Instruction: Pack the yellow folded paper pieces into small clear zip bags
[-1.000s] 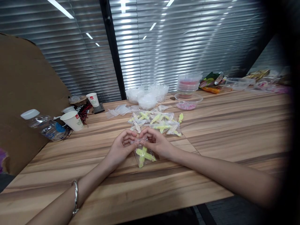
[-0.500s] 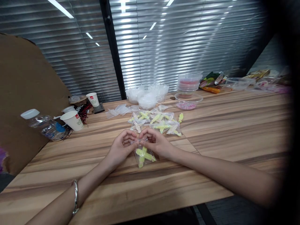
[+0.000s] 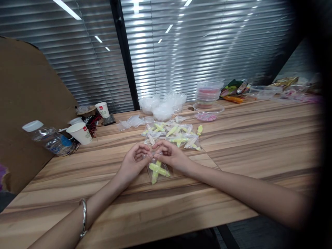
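Note:
A small clear plastic bag (image 3: 165,165) with crossed yellow-green pieces (image 3: 156,169) inside hangs from my fingers, low over the table. My left hand (image 3: 133,162) pinches its top edge on the left, thumb against curled fingers. On the right, my right hand (image 3: 175,158) pinches the same edge, its thumb close to the left one. Just beyond my hands lie several filled clear bags (image 3: 178,140) holding yellow-green and whitish pieces. One loose yellow-green piece (image 3: 199,130) rests to the right of that pile.
Flat clear bags (image 3: 135,121) and puffy white bundles (image 3: 163,107) sit farther back. Paper cups (image 3: 81,134) and a plastic bottle (image 3: 55,140) stand left by a cardboard panel (image 3: 28,103). A tub with pink bits (image 3: 207,114) and stacked containers (image 3: 209,90) are back right.
The bag with the crossed pieces has shifted slightly left and up, and its pieces have turned a little. Both hands still pinch its top edge; the right fingers have moved slightly left.

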The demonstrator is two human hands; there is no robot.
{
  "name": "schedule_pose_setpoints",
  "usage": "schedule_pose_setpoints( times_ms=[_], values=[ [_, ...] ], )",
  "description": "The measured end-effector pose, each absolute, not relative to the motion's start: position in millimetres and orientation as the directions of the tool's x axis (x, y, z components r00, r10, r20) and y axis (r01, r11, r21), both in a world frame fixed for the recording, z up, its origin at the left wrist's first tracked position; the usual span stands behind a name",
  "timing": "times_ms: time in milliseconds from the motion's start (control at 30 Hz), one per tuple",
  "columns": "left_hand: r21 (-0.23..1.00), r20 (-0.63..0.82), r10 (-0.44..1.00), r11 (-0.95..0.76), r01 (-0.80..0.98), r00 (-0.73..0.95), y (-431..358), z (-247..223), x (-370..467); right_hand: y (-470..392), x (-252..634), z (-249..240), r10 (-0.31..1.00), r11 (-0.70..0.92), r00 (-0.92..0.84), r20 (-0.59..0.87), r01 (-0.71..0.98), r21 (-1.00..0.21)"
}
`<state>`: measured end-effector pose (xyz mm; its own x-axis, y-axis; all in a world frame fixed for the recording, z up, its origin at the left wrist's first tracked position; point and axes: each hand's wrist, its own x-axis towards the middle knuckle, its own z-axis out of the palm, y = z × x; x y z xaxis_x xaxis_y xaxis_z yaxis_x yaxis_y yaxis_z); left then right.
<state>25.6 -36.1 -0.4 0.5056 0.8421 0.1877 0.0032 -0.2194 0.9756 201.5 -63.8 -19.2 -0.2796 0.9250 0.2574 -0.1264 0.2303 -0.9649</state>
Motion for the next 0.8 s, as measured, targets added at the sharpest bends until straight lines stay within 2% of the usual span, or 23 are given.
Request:
schedule_pose_setpoints(
  times_ms=[167, 367, 800],
  values=[
    [0.987, 0.134, 0.868, -0.158, 0.01, 0.479, -37.8, 2.6, 24.8, -66.4, 200.3, -12.4, 0.946, 0.21, -0.223, 0.235, -0.132, -0.969],
    [0.984, 0.173, 0.911, -0.18, -0.016, 0.375, -34.4, 1.9, 22.2, -63.4, 203.1, -12.8, 0.96, 0.219, -0.132, 0.248, -0.202, -0.955],
    [0.963, 0.235, 0.9, -0.266, 0.035, 0.366, -34.6, 2.1, 21.8, -64.2, 205.2, -10.2, 0.959, 0.198, -0.174, 0.224, -0.154, -0.968]
  ],
)
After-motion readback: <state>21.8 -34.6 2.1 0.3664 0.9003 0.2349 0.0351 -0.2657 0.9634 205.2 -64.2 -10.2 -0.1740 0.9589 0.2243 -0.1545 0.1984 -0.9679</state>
